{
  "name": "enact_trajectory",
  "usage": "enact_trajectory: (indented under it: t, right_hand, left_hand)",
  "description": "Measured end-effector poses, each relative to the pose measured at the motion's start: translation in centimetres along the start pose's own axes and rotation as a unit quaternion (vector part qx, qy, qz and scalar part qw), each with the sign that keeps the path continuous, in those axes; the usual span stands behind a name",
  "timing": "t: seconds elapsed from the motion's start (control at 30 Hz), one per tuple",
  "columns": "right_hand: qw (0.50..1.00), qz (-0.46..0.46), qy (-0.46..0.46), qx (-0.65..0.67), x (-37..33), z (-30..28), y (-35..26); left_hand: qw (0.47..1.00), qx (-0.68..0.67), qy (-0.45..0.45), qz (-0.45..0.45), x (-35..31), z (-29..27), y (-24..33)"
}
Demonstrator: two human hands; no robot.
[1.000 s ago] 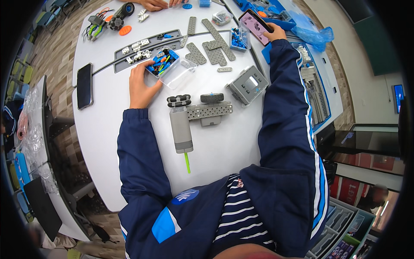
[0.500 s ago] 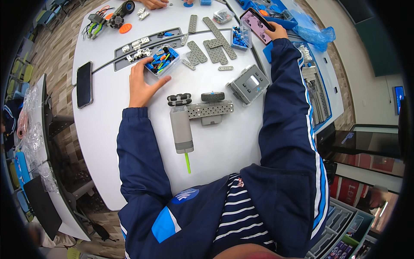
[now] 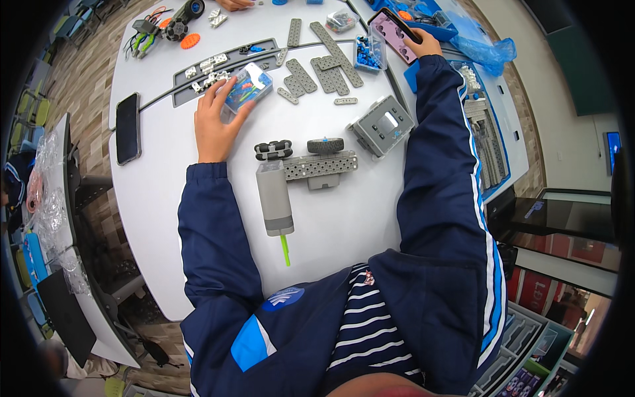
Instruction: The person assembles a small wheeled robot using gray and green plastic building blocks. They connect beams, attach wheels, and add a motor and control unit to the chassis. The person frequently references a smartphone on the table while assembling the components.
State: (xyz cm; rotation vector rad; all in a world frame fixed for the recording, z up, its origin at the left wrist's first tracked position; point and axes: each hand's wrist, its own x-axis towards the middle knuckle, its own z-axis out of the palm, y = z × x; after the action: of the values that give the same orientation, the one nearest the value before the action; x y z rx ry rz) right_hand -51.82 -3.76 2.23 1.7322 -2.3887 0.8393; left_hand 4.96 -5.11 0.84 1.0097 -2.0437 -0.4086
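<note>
My left hand [image 3: 215,129] grips a small clear plastic box [image 3: 254,85] of coloured pins, its fingers on the left side and thumb at the near edge. The box looks tilted, its contents blurred behind the plastic. At the upper right my right hand [image 3: 426,45] holds a phone [image 3: 395,34] with a pink picture on screen. Between my arms lies a grey perforated beam assembly [image 3: 322,167] with a black roller wheel [image 3: 273,149] and a rubber-tyred wheel [image 3: 325,145]. A grey motor-like block [image 3: 274,198] with a green shaft [image 3: 285,250] adjoins it. Right of it sits a grey controller [image 3: 381,127] with a small screen.
Several grey flat beams [image 3: 331,75] lie at the far middle, beside a clear box of blue pins [image 3: 368,53]. A dark phone [image 3: 129,129] rests at the left. A grey tray [image 3: 198,85] holds white parts. Blue trays [image 3: 486,132] of parts stand at the right. Another person's hand [image 3: 235,4] shows at the far edge.
The clear box has tipped in my left hand, and its contents show less clearly. My left thumb has closed in against it. The right hand still holds the phone.
</note>
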Motion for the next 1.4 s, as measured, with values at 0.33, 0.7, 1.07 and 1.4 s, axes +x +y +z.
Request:
enact_trajectory:
  t: [0.33,0.7,1.07,1.4]
  right_hand:
    - [0.987,-0.036,0.107,0.116,0.1,0.1,-0.6]
    - [0.926,-0.297,-0.138,0.187,-25.6,-8.5,-26.8]
    - [0.977,-0.183,-0.089,0.059,-29.9,-3.6,-29.7]
    - [0.986,-0.03,-0.112,0.122,-30.9,-2.0,-31.1]
  left_hand:
    - [0.999,0.025,0.005,0.024,-0.4,0.4,-0.1]
    - [1.0,0.009,0.024,-0.014,-6.8,-5.1,0.4]
    - [0.982,0.157,0.104,0.002,-11.5,-9.4,4.0]
    - [0.971,-0.214,-0.042,-0.093,-11.3,-0.7,13.0]
